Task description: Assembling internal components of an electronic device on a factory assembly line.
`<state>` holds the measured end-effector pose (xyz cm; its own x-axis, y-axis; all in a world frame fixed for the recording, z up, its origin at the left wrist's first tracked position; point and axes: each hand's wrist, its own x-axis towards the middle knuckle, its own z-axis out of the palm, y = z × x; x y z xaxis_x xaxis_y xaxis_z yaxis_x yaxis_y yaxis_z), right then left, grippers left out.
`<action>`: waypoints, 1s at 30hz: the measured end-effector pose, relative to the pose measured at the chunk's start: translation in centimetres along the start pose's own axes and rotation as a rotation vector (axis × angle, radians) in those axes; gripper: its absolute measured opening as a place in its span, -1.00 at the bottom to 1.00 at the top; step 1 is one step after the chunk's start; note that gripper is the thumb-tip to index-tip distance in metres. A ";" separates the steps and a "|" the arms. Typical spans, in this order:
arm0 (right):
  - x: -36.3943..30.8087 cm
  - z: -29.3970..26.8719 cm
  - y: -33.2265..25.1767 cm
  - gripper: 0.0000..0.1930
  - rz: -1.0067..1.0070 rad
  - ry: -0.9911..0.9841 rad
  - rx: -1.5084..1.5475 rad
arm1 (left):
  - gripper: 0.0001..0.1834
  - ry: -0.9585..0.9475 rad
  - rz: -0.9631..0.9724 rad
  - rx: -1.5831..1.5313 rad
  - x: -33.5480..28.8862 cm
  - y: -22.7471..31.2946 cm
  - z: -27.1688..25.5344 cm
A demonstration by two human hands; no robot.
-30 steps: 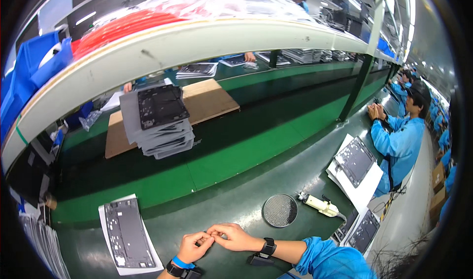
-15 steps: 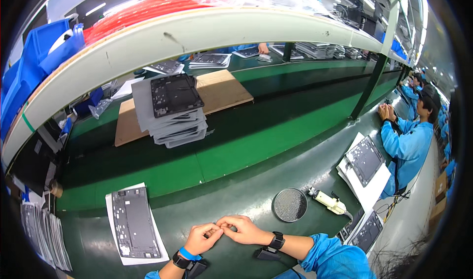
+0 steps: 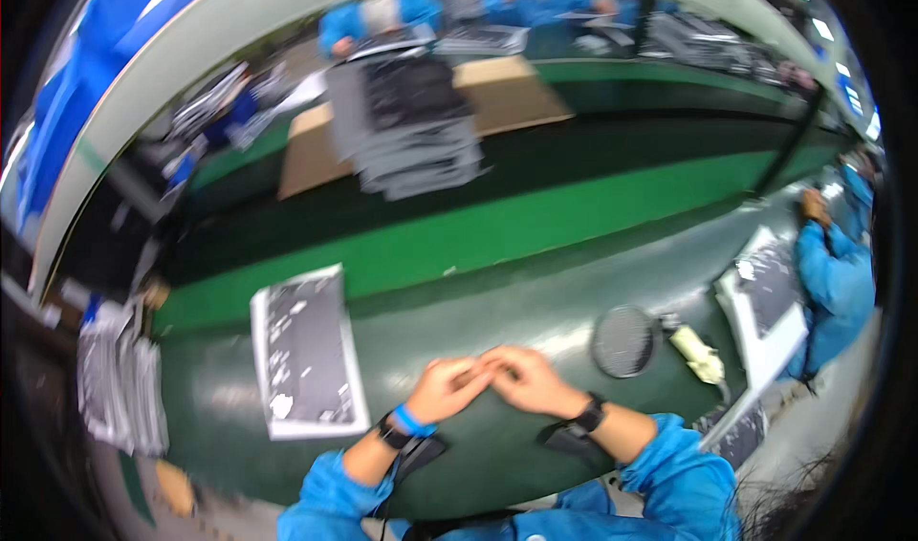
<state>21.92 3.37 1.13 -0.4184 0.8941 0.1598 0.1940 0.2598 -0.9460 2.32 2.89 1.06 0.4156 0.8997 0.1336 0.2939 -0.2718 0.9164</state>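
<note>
My left hand (image 3: 448, 388) and my right hand (image 3: 532, 378) meet fingertip to fingertip above the dark green bench. Both are closed in a pinch; whatever they hold, if anything, is too small and blurred to make out. Left of them a dark flat device panel (image 3: 308, 350) with small white patches lies on a white sheet (image 3: 358, 415). A round dark mesh-like disc (image 3: 625, 341) rests to the right of my hands. Beside it lies a cream-coloured handheld tool (image 3: 696, 353) with a cord.
Ahead, a stack of grey sheets (image 3: 421, 170) topped by a dark panel (image 3: 413, 92) stands on brown board (image 3: 516, 92). Stacked sheets (image 3: 120, 388) line the left edge. At right, more panels (image 3: 765, 278) lie near a co-worker's blue sleeve (image 3: 832, 273). A pale shelf beam (image 3: 124, 92) arches overhead.
The view has tilted down and shifted left, so the bench things appear higher and further right, and the image is blurred. My hands keep their fingertips together.
</note>
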 end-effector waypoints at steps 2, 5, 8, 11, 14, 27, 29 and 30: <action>-0.1 -0.5 -0.3 -0.83 0.005 0.026 -0.030 | -0.86 0.064 0.105 -0.090 0.6 0.3 0.9; -0.1 -0.7 0.1 -0.84 -0.028 0.012 -0.048 | -0.86 0.052 0.027 -0.148 0.2 -0.6 1.1; 0.5 0.1 -0.1 -0.84 -0.004 -0.022 -0.026 | -0.88 0.037 -0.012 -0.147 -0.3 -0.8 0.5; 0.5 0.2 -0.4 -0.84 0.013 -0.017 -0.039 | -0.86 0.076 0.010 -0.133 -0.5 -0.5 0.5; -0.1 0.4 -0.4 -0.86 -0.047 0.032 -0.077 | -0.85 0.089 0.061 -0.153 -0.3 -0.5 0.7; -0.4 -0.2 -0.2 -0.82 -0.013 -0.015 -0.109 | -0.89 0.014 -0.005 -0.131 -0.5 -0.9 0.8; -0.2 -0.3 -0.5 -0.81 0.014 -0.011 -0.083 | -0.89 0.010 -0.006 -0.114 -0.2 -0.4 0.6; -0.2 -0.3 -0.6 -0.81 0.012 0.007 -0.096 | -0.89 0.019 -0.022 -0.096 0.0 -0.2 0.5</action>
<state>22.16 3.19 1.73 -0.4089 0.9000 0.1509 0.2833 0.2823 -0.9165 2.64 2.74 0.70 0.3933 0.9116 0.1194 0.2186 -0.2189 0.9509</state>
